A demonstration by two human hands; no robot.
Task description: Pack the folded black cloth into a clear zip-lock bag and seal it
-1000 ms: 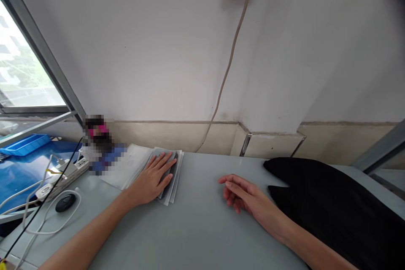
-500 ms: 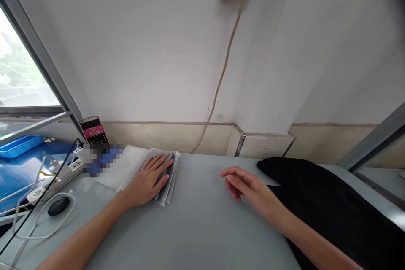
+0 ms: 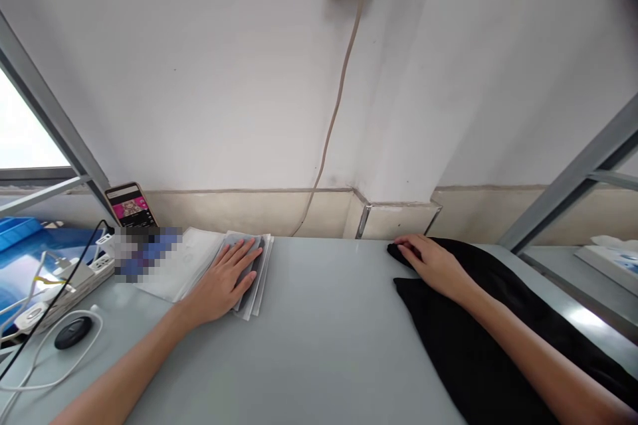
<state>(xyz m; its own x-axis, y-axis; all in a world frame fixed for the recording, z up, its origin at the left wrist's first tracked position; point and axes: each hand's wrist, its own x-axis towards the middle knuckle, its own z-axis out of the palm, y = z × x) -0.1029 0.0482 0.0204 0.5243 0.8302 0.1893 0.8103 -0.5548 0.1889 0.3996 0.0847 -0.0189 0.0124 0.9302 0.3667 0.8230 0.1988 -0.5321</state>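
Observation:
My left hand lies flat with spread fingers on a small stack of clear plastic bags, which seem to have something dark inside. On the right, a black garment stretches over the table, with two narrow ends pointing to the left. At the far one of these ends is my right hand, its thumb and fingers closed on the cloth. The fingertips are partly hidden, and my forearm lies across the garment.
A phone leans at the back left, near a power strip with cables. A black round object lies inside a white cable loop. Metal posts rise at both sides. A tissue box sits far right.
My right hand has moved right, from above the bare table onto the far end of the black garment, and closed there. My left hand stays on the bags. The view has turned slightly right.

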